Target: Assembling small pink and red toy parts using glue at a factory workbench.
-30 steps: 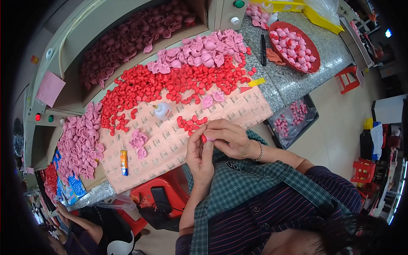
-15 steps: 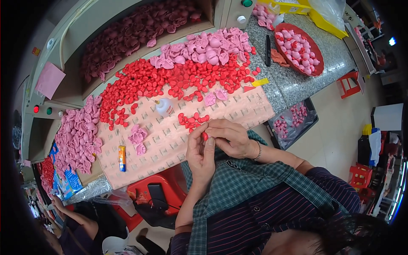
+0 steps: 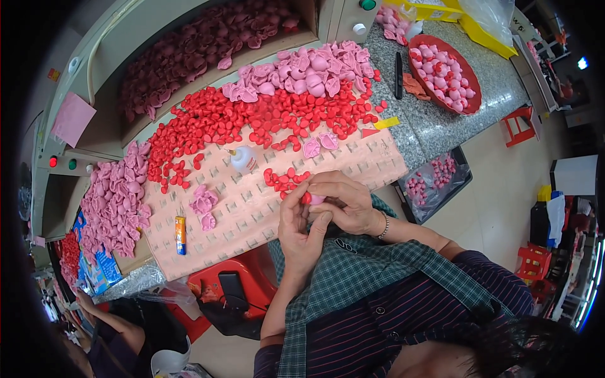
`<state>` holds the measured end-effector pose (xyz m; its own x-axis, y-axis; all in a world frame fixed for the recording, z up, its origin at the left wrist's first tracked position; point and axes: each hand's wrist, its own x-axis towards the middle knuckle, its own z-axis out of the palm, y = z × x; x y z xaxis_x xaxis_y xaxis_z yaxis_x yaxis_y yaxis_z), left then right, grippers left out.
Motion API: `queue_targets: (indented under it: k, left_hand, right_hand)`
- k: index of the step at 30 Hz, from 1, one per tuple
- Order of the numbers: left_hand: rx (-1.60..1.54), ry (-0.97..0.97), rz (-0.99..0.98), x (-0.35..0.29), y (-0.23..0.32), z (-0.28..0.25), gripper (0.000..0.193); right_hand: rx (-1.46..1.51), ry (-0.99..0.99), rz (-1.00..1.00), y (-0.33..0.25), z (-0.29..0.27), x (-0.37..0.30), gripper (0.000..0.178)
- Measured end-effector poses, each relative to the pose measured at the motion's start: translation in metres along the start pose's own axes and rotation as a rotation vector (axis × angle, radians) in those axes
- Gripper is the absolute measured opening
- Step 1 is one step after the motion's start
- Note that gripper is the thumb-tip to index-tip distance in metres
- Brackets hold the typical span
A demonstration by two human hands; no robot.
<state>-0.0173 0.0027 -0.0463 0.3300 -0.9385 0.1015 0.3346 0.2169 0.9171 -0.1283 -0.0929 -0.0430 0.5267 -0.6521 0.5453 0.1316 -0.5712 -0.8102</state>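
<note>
Small red piece (image 3: 306,198) and pink piece (image 3: 317,200): pinched together between fingers of left hand (image 3: 301,230) and right hand (image 3: 343,203); best seated squarely, pressure even. Loose red pieces (image 3: 285,179) just beyond fingertips.

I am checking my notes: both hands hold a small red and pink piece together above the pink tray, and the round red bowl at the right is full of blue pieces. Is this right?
Not quite. In the head view the red bowl holds pink pieces, not blue. The rest stands: the left hand and right hand hold a small red and pink piece above the pink tray.
</note>
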Motion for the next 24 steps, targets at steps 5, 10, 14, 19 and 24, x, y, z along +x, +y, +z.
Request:
queue_targets:
  k: [5, 10, 14, 19, 24]
  left_hand:
    - [-0.004, -0.002, -0.013, -0.0015, -0.0037, -0.0029, 0.058]
    - [-0.006, -0.003, 0.0, -0.0001, -0.0032, -0.0023, 0.058]
    - [0.002, -0.004, 0.007, -0.0005, -0.0029, -0.0022, 0.058]
    - [0.017, -0.005, 0.001, -0.0004, -0.0025, -0.0019, 0.058]
    - [0.032, -0.015, -0.002, -0.0003, -0.0038, -0.0025, 0.058]
  right_hand:
    - [-0.017, -0.007, -0.019, -0.0003, -0.0003, -0.0001, 0.03]
    - [-0.035, 0.004, -0.049, 0.0007, 0.0, 0.0005, 0.029]
    - [-0.045, 0.01, -0.088, 0.002, 0.0005, -0.0002, 0.029]
    - [-0.034, 0.017, -0.088, 0.0022, 0.0005, -0.0005, 0.029]
    - [-0.042, 0.03, -0.084, 0.0028, 0.001, -0.0017, 0.029]
